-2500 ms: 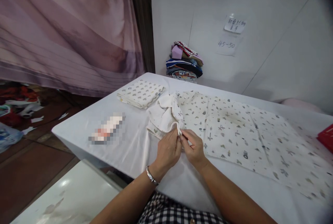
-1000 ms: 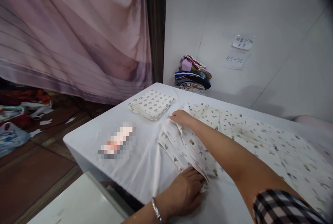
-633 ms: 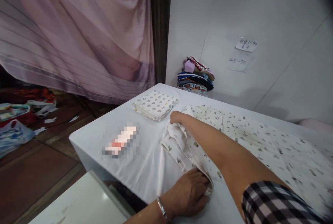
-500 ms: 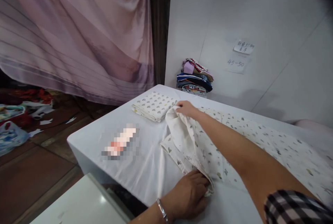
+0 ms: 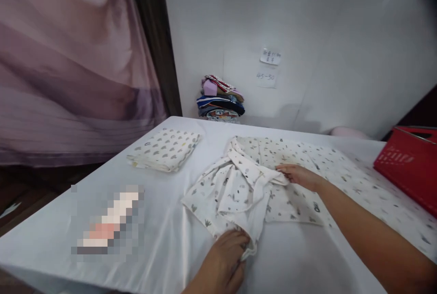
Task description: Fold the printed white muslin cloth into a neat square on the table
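A white cloth with small grey prints (image 5: 307, 171) lies spread over the white table (image 5: 164, 207), its left end bunched and folded over itself. My left hand (image 5: 223, 262) pinches the near corner of that bunched end at the table's front. Further back and to the right, my right hand (image 5: 298, 175) grips a fold of the same cloth and holds it over the flat part.
A folded white cloth with heart prints (image 5: 165, 149) lies at the table's back left. A blurred-out object (image 5: 105, 221) sits front left. A stack of folded coloured clothes (image 5: 220, 98) stands against the wall. A red box (image 5: 408, 164) is at the right edge.
My right hand has pulled the far corner of the cloth rightward, onto the spread part. My left hand still holds the near corner. The view has swung right, revealing the red box.
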A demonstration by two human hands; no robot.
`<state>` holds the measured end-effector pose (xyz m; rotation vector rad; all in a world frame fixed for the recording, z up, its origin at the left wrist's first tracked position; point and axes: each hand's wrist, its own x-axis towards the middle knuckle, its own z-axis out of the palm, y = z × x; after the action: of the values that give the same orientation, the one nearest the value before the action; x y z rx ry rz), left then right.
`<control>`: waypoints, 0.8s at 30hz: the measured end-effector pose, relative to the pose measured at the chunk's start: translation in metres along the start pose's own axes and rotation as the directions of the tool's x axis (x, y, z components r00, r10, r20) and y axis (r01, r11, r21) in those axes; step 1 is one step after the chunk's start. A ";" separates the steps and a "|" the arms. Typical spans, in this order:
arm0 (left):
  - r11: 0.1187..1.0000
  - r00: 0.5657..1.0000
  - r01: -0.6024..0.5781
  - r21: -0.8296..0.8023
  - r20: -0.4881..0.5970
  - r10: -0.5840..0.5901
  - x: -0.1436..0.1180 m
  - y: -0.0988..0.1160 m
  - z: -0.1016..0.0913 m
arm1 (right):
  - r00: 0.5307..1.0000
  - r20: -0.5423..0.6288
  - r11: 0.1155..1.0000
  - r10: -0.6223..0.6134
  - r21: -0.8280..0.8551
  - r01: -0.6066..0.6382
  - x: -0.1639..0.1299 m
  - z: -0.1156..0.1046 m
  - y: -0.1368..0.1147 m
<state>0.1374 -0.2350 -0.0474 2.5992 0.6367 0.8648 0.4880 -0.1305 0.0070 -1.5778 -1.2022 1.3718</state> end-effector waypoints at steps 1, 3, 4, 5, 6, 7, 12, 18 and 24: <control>0.999 1.000 0.012 -0.040 -0.023 -0.013 -0.001 0.000 0.001 | 1.000 0.001 0.996 -0.008 -0.085 0.008 0.001 0.002 -0.003; 0.995 0.998 0.048 -0.088 -0.026 -0.051 -0.001 0.000 0.000 | 0.999 0.025 0.960 -0.031 -0.276 0.036 0.005 0.007 -0.013; 0.995 0.998 0.062 -0.081 -0.009 -0.062 -0.001 0.000 -0.001 | 0.998 0.060 0.931 -0.034 -0.360 0.054 0.008 0.010 -0.019; 0.995 0.997 0.072 -0.066 0.011 -0.071 -0.001 0.001 -0.003 | 0.993 0.112 0.900 -0.040 -0.429 0.085 0.011 0.013 -0.026; 0.996 0.996 0.079 -0.052 0.033 -0.078 -0.002 0.002 -0.004 | 0.984 0.175 0.866 -0.046 -0.484 0.126 0.014 0.016 -0.031; 0.996 0.995 0.085 -0.040 0.052 -0.083 -0.002 0.003 -0.006 | 0.970 0.236 0.828 -0.054 -0.533 0.176 0.016 0.020 -0.035; 0.983 0.981 0.181 -0.044 0.073 -0.178 -0.007 0.005 -0.006 | 0.914 0.354 0.526 -0.197 -0.749 0.403 0.020 0.029 -0.043; 0.969 0.967 0.235 -0.072 0.115 -0.226 -0.009 0.003 -0.003 | 0.738 0.556 0.112 -0.383 -0.764 0.635 0.019 0.032 -0.035; 0.956 0.960 0.272 -0.113 0.100 -0.262 -0.007 0.009 -0.008 | 0.775 0.531 0.042 -0.342 -0.816 0.577 0.025 0.039 -0.029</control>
<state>0.1297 -0.2451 -0.0408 2.3531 0.8568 0.6827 0.4440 -0.0999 0.0189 -1.4253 -2.7822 0.1205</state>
